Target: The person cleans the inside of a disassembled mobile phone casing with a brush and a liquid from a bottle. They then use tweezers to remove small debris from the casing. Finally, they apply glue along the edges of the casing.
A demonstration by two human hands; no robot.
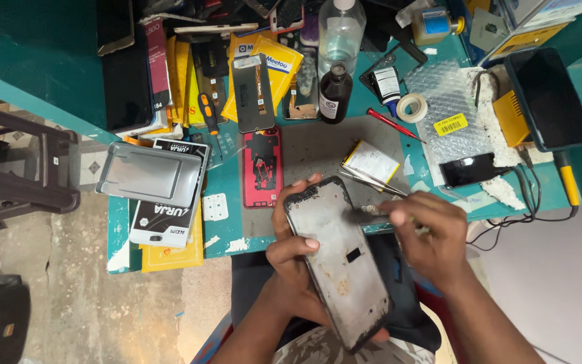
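Head view: the left hand (294, 259) is wrapped around a phone frame (338, 259), thumb lying across its bare grey inner face and fingertips curling over the far edge at about 11 o'clock; the frame sits tilted, its long axis running from 11 to 5 o'clock, held above the person's lap just off the near edge of the teal workbench (227, 182). The right hand (429, 232) is closed in a pinch on a thin metal tool (365, 217), whose blurred tip lies on the frame's right edge at roughly 2 o'clock from the frame's middle; exactly what kind of tool it is cannot be told.

At 12 o'clock from the frame, a grey mat (318, 145) carries metal tweezers (372, 180) and a flat battery (370, 160); at 10 o'clock lies a red phone back (262, 167); further round at 9 o'clock a grey phone cover (149, 174) rests on printed packets. Beyond the mat stand a dark brown bottle (335, 92) and a clear bottle (340, 30); at 1 o'clock lie a red screwdriver (393, 124), a tape roll (411, 107) and bubble wrap (449, 101).
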